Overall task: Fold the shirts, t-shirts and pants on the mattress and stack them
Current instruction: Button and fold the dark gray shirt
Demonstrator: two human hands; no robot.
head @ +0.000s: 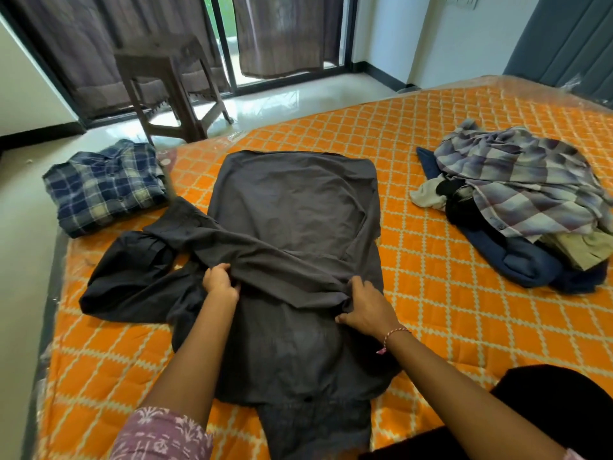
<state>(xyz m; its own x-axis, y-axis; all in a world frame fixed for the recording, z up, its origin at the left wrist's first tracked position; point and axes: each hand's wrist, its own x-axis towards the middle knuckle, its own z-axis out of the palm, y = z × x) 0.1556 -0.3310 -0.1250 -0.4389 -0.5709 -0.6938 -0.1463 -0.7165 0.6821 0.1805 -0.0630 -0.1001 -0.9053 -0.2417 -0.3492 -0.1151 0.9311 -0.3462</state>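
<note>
I see the orange quilted mattress (431, 293) filling most of the view, its left edge running beside pale floor and its far edge near a brown chair (172, 91) and curtained window. Bare orange surface lies open between the garments, widest to the right of centre and along the near left corner.

Spread down the middle is the dark grey shirt (292, 200), back upward, its far hem close to the mattress's far edge and its near end reaching toward me. One sleeve is drawn across the body from right to left; its cuff end lies bunched out on the left.

At far right sits the unfolded pile (517, 194), a pale plaid shirt on top of navy and tan pieces, well apart from the grey shirt. At the far left corner the folded blue plaid shirt (102, 187) rests right on the edge.

My left hand (220, 282) has its fingers curled into the crossed sleeve's fabric. My right hand (366, 308) pinches the sleeve's fold at the shirt's right side.
</note>
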